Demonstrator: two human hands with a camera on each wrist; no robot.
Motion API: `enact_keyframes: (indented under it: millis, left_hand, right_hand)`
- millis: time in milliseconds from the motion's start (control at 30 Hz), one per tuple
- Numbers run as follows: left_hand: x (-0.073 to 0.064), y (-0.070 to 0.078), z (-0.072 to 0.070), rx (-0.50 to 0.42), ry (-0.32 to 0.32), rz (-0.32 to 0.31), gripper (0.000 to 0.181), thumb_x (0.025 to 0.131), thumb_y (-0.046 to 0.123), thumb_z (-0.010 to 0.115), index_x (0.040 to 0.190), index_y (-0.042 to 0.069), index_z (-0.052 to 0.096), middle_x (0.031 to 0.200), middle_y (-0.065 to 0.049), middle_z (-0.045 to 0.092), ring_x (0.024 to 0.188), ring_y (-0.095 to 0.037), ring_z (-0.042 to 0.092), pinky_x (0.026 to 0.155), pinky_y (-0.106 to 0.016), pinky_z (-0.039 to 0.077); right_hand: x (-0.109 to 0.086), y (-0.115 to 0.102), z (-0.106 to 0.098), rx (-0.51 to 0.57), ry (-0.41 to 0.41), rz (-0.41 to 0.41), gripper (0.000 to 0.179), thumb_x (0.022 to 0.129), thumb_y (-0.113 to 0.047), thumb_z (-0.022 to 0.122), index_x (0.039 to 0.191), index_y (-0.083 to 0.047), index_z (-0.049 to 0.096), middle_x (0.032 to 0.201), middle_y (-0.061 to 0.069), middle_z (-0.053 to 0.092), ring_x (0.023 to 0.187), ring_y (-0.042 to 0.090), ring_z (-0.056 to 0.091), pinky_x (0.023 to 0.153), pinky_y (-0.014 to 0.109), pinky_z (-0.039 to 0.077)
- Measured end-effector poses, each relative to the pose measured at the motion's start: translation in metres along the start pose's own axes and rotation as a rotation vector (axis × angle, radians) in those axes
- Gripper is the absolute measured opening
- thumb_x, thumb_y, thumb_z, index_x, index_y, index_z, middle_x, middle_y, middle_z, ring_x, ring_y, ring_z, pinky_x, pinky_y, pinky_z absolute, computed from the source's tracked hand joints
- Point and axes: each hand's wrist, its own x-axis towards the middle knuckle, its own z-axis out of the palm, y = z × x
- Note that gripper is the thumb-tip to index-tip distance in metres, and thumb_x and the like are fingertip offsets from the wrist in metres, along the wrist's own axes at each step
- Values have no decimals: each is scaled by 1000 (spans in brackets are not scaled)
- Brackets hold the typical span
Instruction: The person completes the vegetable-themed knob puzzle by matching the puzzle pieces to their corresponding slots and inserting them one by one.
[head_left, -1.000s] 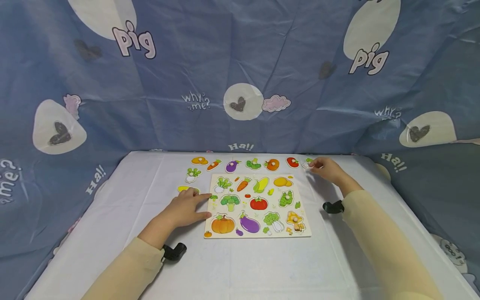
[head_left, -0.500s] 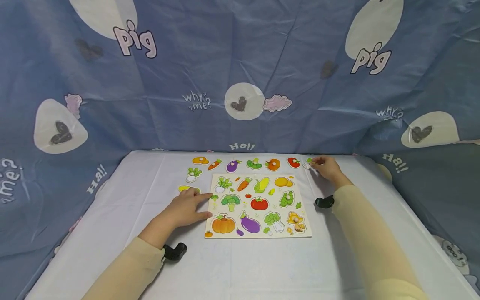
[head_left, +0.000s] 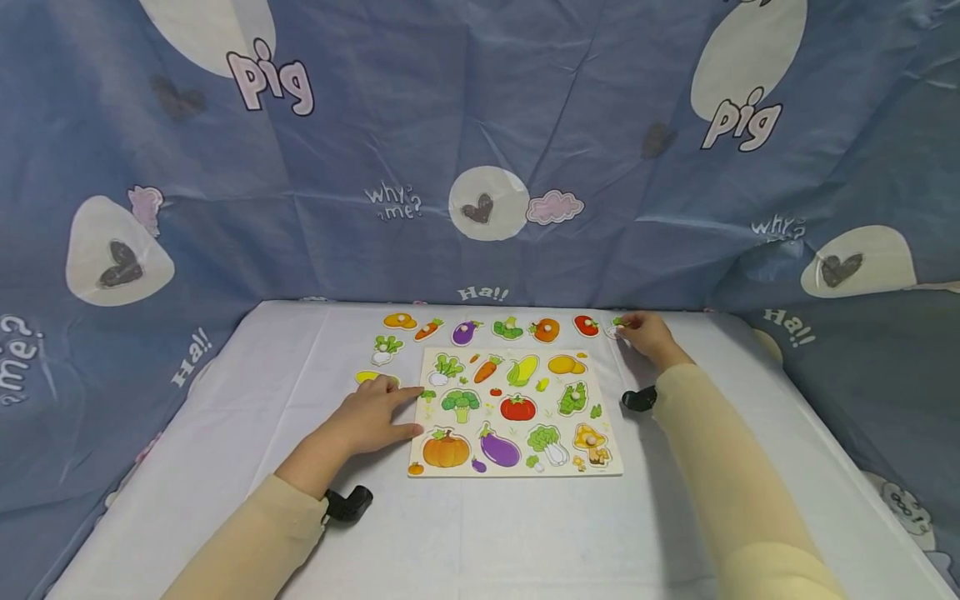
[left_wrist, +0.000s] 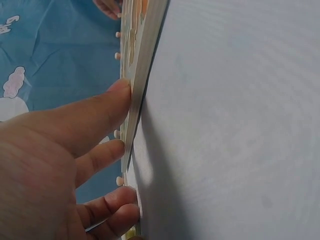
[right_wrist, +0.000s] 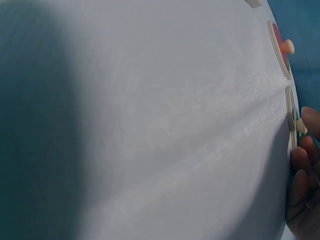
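Observation:
A light wooden vegetable puzzle board [head_left: 480, 467] lies on the white table. My left hand [head_left: 367, 417] rests at its left side, index fingertip on the board near the left edge. In the left wrist view the thumb [left_wrist: 100, 112] touches the board's edge. At the back right, my right hand [head_left: 647, 335] pinches a green-and-white leafy vegetable puzzle piece [head_left: 612, 331], partly covered by the fingers. In the right wrist view, thumb and fingers meet at that piece's small knob [right_wrist: 301, 126], with the piece down at the table.
Along the back lie potato [head_left: 400, 321], carrot [head_left: 427, 330], eggplant [head_left: 464, 333], broccoli [head_left: 507, 328], pumpkin [head_left: 545, 330] and tomato [head_left: 586, 325] pieces. A turnip piece [head_left: 386, 350] and a yellow piece [head_left: 367, 377] lie left. Knobbed pea [head_left: 573, 398] and mushroom [head_left: 591, 444] pieces sit in the board.
My right forearm has swung left and the wrist has shifted slightly, while the fingers stay at the same leafy piece. The left hand and the board have not moved.

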Motion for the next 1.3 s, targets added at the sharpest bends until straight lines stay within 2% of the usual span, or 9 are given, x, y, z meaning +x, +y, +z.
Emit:
enact_keyframes:
  millis: [133, 367, 567, 800, 1000, 1300]
  left_hand:
    - [0, -1, 0, 0, 4, 1, 67, 87, 51, 73, 145, 22, 55, 121, -16, 52, 98, -29, 48, 87, -50, 44]
    - [0, -2, 1, 0, 8, -1, 67, 87, 51, 73, 145, 22, 56, 119, -15, 52, 95, -27, 46, 84, -48, 43]
    - [1, -1, 0, 3, 7, -8, 67, 87, 51, 73, 145, 22, 56, 118, -14, 52, 95, -27, 46, 84, -47, 43]
    - [1, -1, 2, -1, 0, -2, 68, 87, 52, 73, 145, 22, 55, 121, -16, 52, 98, -29, 47, 88, -50, 43]
    - [0, -3, 4, -6, 2, -10, 68, 87, 51, 73, 145, 22, 55, 121, -15, 52, 100, -29, 48, 89, -51, 43]
    - [1, -4, 4, -6, 4, -16, 68, 86, 52, 74, 145, 23, 56, 114, -12, 51, 94, -26, 45, 83, -46, 42]
  right_hand:
    - [1, 0, 1, 9, -1, 18, 30, 97, -13, 62, 122, 5, 61, 113, 19, 56, 94, 26, 51, 77, 34, 43]
    - [1, -1, 1, 23, -11, 17, 19, 95, -10, 66, 109, 2, 64, 96, 11, 59, 82, 20, 51, 70, 32, 43]
    - [0, -4, 0, 4, -41, 47, 18, 95, -12, 67, 108, 0, 64, 98, 11, 55, 86, 23, 50, 72, 33, 42]
    - [-2, -2, 0, -27, -58, 32, 17, 96, -13, 65, 107, 0, 64, 93, 10, 56, 82, 21, 50, 69, 32, 43]
    - [-6, -2, -1, -37, -67, 4, 17, 98, -12, 64, 108, 1, 64, 94, 11, 58, 81, 21, 51, 69, 32, 44]
    - [-14, -3, -9, -73, -75, -25, 19, 98, -14, 63, 111, -1, 62, 107, 15, 59, 91, 25, 53, 75, 33, 44]
